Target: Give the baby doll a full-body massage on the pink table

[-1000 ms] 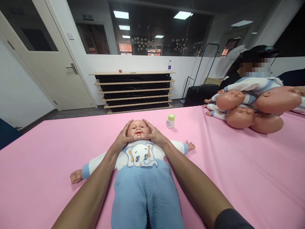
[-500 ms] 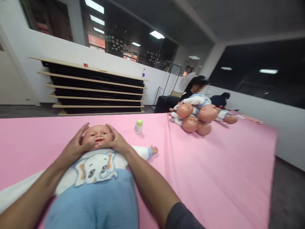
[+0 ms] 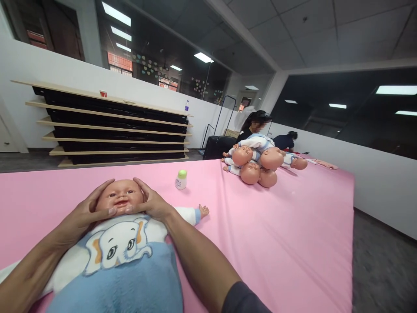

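Observation:
A baby doll (image 3: pixel 121 256) in a white and blue outfit with an elephant on its chest lies face up on the pink-covered table (image 3: pixel 276 243). Both sides of its head are cupped between my hands. My left hand (image 3: pixel 86 211) wraps the head's left side in view, its thumb at the chin. On the other side, my right hand (image 3: pixel 154 202) curves round the cheek, with its thumb also by the chin. A small white bottle with a green cap (image 3: pixel 181 179) stands upright beyond my right hand. The doll's arm reaches out past my right wrist.
Several more dolls (image 3: pixel 257 158) lie piled at the table's far side. Behind them are a person in dark clothes (image 3: pixel 250 126) and another person (image 3: pixel 285 141). Stacked boards (image 3: pixel 114 130) stand by the wall, near a cart (image 3: pixel 224 117).
The camera view has shifted, so the table and dolls sit slightly further left. My hands stay round the doll's head, and the thumbs remain near its chin.

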`<state>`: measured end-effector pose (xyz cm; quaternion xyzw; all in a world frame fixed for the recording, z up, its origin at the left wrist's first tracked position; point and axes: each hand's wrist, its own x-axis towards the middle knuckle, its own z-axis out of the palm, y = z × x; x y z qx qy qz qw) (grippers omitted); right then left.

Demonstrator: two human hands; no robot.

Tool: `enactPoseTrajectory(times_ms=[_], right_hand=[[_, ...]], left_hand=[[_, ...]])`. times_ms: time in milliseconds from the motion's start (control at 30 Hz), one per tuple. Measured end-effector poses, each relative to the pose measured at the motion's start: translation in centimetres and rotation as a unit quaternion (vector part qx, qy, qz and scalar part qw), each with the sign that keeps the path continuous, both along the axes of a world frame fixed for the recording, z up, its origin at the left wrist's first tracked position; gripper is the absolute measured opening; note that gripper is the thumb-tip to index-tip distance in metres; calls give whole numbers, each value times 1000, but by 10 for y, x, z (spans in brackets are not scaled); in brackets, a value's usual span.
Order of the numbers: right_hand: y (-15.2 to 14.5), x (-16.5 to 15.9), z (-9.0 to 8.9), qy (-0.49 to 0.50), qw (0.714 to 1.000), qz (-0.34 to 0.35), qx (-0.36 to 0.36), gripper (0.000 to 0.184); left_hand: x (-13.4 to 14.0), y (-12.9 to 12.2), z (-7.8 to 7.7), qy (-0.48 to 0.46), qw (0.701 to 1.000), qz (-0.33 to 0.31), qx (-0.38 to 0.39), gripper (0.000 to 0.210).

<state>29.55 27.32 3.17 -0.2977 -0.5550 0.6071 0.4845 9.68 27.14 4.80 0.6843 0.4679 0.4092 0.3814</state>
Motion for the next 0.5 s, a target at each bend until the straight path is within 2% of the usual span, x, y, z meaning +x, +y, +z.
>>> enactPoseTrajectory(times_ms=[67, 133, 200, 367, 500], right_hand=[[7, -1, -6, 41, 998, 33, -26, 117], [13, -1, -11, 65, 996, 50, -44, 113], [14, 0, -12, 52, 997, 36, -35, 108], [-1, -4, -2, -42, 998, -34, 33, 113], [-6, -4, 1, 2, 1000, -22, 12, 105]], left_hand=[[-1, 0, -1, -118, 985, -75, -105, 87], [-1, 2, -5, -190, 964, -95, -160, 90], [-1, 6, -9, -188, 968, -78, -146, 94], [-1, 9, -13, -96, 994, -43, -14, 101], [-3, 10, -16, -152, 986, -71, -11, 104]])
